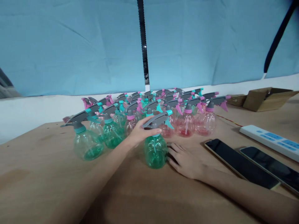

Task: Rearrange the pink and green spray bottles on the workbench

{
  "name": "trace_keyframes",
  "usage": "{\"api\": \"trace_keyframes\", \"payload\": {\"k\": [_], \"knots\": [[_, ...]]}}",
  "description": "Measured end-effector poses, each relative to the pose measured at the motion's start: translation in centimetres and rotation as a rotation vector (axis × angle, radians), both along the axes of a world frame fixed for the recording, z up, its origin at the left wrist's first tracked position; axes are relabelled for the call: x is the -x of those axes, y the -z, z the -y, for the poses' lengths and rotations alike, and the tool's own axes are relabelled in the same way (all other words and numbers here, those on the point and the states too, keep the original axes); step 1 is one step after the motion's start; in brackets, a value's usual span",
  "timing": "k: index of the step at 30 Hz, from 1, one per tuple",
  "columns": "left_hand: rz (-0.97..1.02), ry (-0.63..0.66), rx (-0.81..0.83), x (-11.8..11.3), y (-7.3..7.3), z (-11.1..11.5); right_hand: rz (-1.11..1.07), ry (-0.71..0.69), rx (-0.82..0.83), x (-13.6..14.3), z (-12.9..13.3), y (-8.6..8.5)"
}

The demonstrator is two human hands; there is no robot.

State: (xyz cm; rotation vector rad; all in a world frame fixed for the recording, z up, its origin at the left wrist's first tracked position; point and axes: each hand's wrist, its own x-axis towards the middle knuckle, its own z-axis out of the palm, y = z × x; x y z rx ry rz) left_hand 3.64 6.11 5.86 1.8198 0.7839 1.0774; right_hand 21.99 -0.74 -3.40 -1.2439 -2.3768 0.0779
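A green spray bottle [156, 154] with a grey and turquoise trigger head stands upright on the table in front of me. My left hand [143, 132] is closed around its neck, thumb across the front just under the head. Beside the base on the right, my right hand [184, 158] rests on the table with its fingers curled near the bottle. Whether those fingertips touch it or hold anything I cannot tell. To the left stands another green spray bottle [87, 144], and behind the held one are several more, including a pink spray bottle [186, 124].
Two dark phones [240, 163] lie flat at the right, one beside the other. Behind them is a white power strip [271, 140]. An open cardboard box [266, 99] stands at the back right. A blue cloth [93, 46] hangs behind the wooden table [35, 161].
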Motion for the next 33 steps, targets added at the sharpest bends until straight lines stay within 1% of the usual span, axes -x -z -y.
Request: {"api": "trace_keyframes", "payload": {"k": [2,6,7,8,9,11,13,14,17,19,22,27,30,33], "knots": [[-0.006,0.111,0.047,-0.2,-0.2,-0.4,-0.002,0.000,-0.003,0.0,0.0,0.0],[-0.051,0.334,0.062,-0.8,-1.2,-0.2,0.026,-0.002,0.001,0.0,0.0,0.0],[-0.080,0.376,0.065,-0.9,-1.5,0.0,0.029,-0.002,0.001,0.0,0.0,0.0],[-0.110,0.390,0.069,-1.1,-1.7,0.2,0.028,0.000,0.001,0.0,0.0,0.0],[-0.138,0.371,0.076,-1.3,-1.9,0.4,0.021,0.001,0.000,0.0,0.0,0.1],[-0.154,0.266,0.109,-1.6,-2.0,0.8,-0.001,-0.001,-0.003,-0.1,-0.1,0.1],[-0.080,0.178,0.172,-1.7,-1.9,1.1,-0.015,-0.006,0.006,-0.1,-0.1,0.1],[-0.014,0.179,0.207,-1.7,-1.8,1.1,-0.014,-0.010,0.016,-0.1,-0.1,0.0],[0.216,0.272,0.284,-1.4,-1.3,0.8,0.000,-0.022,0.047,-0.1,0.0,-0.2],[0.303,0.300,0.318,-1.3,-1.1,0.4,0.000,-0.023,0.051,-0.1,0.0,-0.2],[0.355,0.302,0.355,-1.1,-0.8,0.1,-0.005,-0.016,0.048,-0.1,0.0,-0.2],[0.408,0.290,0.378,-1.2,-0.7,0.1,-0.014,-0.015,0.045,-0.1,0.0,0.0],[0.400,0.250,0.376,-1.2,-0.7,0.1,-0.026,-0.022,0.036,-0.2,0.0,0.0],[0.395,0.198,0.338,-1.4,-0.7,0.1,-0.023,-0.024,0.033,-0.1,0.1,-0.1]]}}
